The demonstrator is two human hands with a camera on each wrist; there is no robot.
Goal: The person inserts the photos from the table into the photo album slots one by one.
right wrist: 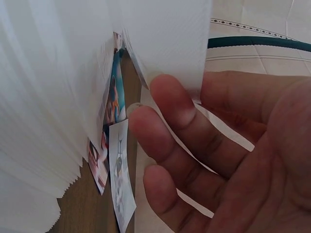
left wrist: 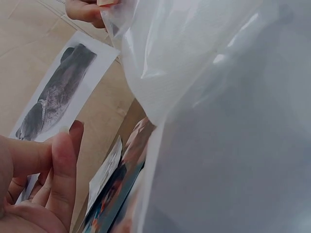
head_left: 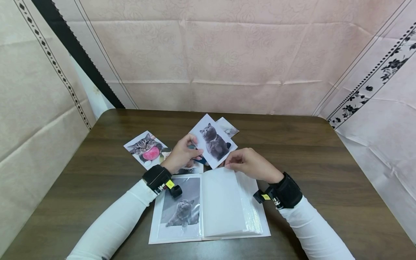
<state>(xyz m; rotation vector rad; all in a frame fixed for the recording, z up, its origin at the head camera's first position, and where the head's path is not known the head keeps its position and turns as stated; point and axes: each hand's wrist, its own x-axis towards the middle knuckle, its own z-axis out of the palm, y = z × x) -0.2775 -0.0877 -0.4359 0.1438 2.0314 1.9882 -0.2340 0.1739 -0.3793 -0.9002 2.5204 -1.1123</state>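
Head view: pinching white-bordered grey-cat photo (head_left: pixel 215 142) in left hand (head_left: pixel 182 154), white album page (right wrist: pixel 170 43) in right hand (head_left: pixel 252 163), over brown wooden table (head_left: pixel 299 144); beyond far edge, pale patterned cloth (head_left: pixel 227 54).

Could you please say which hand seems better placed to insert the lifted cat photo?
Likely the left hand: it pinches the lifted cat photo, while the right hand grips the album page.

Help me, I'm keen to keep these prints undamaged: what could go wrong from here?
The left hand pinches the grey cat photo near one edge, so it might slip or bend. The right hand pinches the album page at its top edge; pulling too hard could crease or tear it. Loose photos lie by the top edge of the album, so a hand might nudge them.
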